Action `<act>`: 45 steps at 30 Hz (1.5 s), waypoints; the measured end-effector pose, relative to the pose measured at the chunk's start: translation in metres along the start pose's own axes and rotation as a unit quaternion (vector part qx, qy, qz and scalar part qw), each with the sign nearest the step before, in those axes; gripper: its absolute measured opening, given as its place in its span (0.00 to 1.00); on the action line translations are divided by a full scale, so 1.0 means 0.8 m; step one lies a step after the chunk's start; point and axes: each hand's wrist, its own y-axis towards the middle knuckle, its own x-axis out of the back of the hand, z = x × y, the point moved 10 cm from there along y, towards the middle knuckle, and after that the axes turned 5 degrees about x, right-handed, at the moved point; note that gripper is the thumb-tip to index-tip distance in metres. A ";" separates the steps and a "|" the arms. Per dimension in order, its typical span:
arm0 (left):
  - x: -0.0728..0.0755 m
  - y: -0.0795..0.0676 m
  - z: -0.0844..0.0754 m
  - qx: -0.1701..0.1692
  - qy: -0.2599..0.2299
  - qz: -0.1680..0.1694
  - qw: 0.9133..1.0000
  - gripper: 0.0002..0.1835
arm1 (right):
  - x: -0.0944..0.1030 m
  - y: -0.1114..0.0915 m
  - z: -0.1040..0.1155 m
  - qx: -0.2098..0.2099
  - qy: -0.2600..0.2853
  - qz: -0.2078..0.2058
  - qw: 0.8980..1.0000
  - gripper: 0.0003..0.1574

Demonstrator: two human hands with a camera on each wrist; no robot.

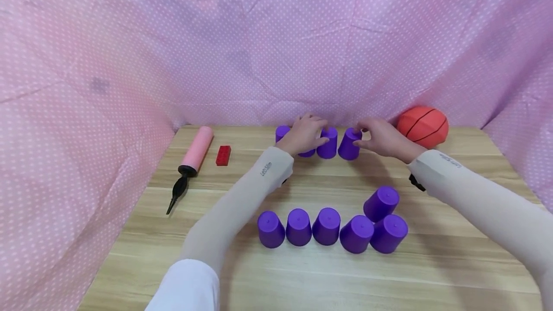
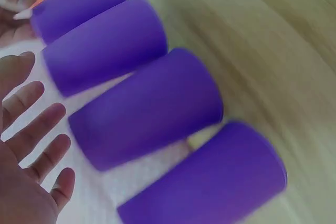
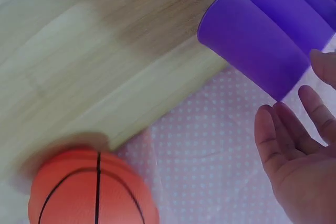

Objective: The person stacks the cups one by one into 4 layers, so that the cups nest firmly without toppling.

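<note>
1. Pale sleeves, nearest the head camera, reach across towards the table's far edge.
2. Pink dotted cloth hangs behind the far edge and down both sides.
3. Wood-grained table carries all the objects.
4. Orange ball sits near the far right corner; the right wrist view shows its black seams closely.
5. Pink pump lies by the left edge, its black nozzle pointing to the near edge.
6. Left hand has its fingers spread wide beside the back cups. Right hand has its thumb and fingers wide apart at the rightmost back cup's top; whether they touch it, I cannot tell.
7. Back cups, four purple ones, line the far edge. Front cups, five in a row, stand nearer the near edge, with a sixth cup just behind their right end. All are upside down, long axis upright, narrow closed end up. Only the head view shows the front ones; the left wrist view reveals the back cup mostly hidden behind the left hand.
8. Red brick lies between pump and back cups.
</note>
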 end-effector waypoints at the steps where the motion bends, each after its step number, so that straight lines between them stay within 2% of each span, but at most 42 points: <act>1: 0.007 -0.006 0.004 -0.003 0.004 -0.009 1.000 0.23 | 0.004 -0.004 0.002 0.003 -0.003 -0.001 1.000 0.14; 5: 0.040 -0.040 0.021 -0.030 -0.028 -0.038 0.998 0.20 | 0.024 -0.026 0.007 -0.004 -0.015 -0.009 1.000 0.16; 11: 0.073 -0.110 0.042 -0.080 -0.066 -0.082 0.991 0.16 | 0.044 -0.063 0.020 -0.006 -0.026 -0.018 0.999 0.20; 15: 0.079 -0.161 0.040 -0.104 -0.085 -0.094 0.987 0.13 | 0.048 -0.085 0.044 0.036 -0.042 -0.028 0.998 0.21; 18: 0.078 -0.197 0.032 -0.116 -0.099 -0.084 0.985 0.11 | 0.049 -0.104 0.068 0.082 -0.050 -0.035 0.995 0.23; 20: 0.078 -0.218 0.027 -0.124 -0.106 -0.076 0.984 0.11 | 0.048 -0.116 0.082 0.111 -0.047 -0.038 0.992 0.25; 23: 0.078 -0.243 0.019 -0.132 -0.110 -0.068 0.983 0.12 | 0.046 -0.132 0.096 0.133 -0.039 -0.038 0.990 0.29; 28: 0.078 -0.272 0.005 -0.159 -0.111 -0.062 0.979 0.13 | 0.042 -0.149 0.109 0.153 -0.031 -0.043 0.987 0.30; 34: 0.059 -0.293 -0.007 -0.187 -0.118 -0.032 0.975 0.17 | 0.032 -0.163 0.112 0.152 -0.032 -0.042 0.987 0.27; 40: 0.045 -0.306 -0.006 -0.184 -0.129 -0.025 0.974 0.18 | 0.024 -0.174 0.110 0.161 -0.025 -0.052 0.985 0.26; 45: 0.031 -0.312 -0.004 -0.160 -0.139 0.004 0.977 0.16 | 0.022 -0.180 0.107 0.152 -0.006 -0.060 0.986 0.27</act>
